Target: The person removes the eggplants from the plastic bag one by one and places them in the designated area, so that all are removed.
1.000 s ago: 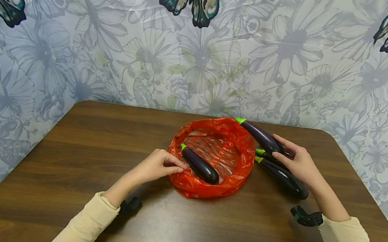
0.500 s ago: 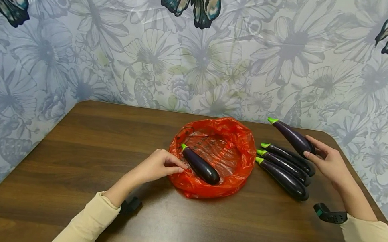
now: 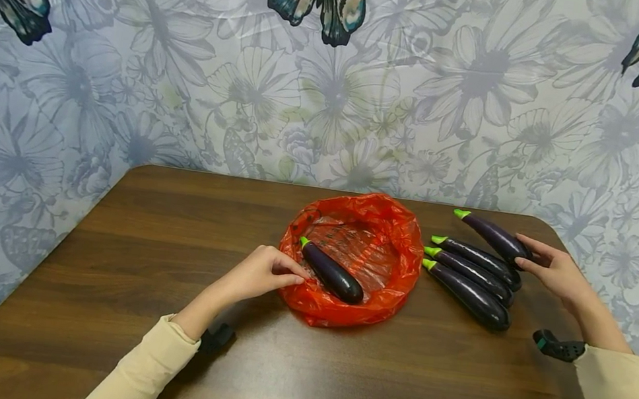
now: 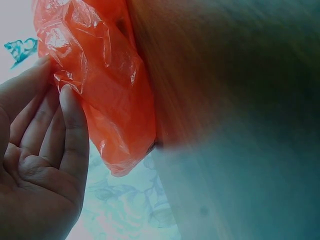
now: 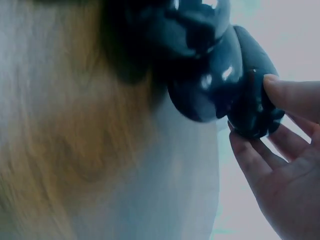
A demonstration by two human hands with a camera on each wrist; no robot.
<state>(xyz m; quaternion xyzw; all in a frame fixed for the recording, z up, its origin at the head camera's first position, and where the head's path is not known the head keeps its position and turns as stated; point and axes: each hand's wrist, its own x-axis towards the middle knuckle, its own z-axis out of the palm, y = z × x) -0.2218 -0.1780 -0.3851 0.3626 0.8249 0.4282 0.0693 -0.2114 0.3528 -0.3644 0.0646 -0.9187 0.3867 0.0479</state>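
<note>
My left hand pinches the near-left rim of a red plastic bag, whose mouth is spread wide. Inside the bag lies one dark purple eggplant with a green stem end. In the left wrist view, thumb and fingertips meet on the crinkled plastic. At the right, my right hand holds another eggplant by its thick end, stem pointing to the far left. Just in front of it, three more eggplants lie side by side. The right wrist view shows the thumb and fingers around the held eggplant's rounded end.
Everything rests on a brown wooden table with rounded far corners. Behind it hangs a flowered backdrop with butterflies. A black wrist device sits by the right sleeve, and another by the left.
My right hand has moved right, carrying its eggplant away from the bag's rim to behind the three others, and has lowered slightly. The left hand stays on the rim.
</note>
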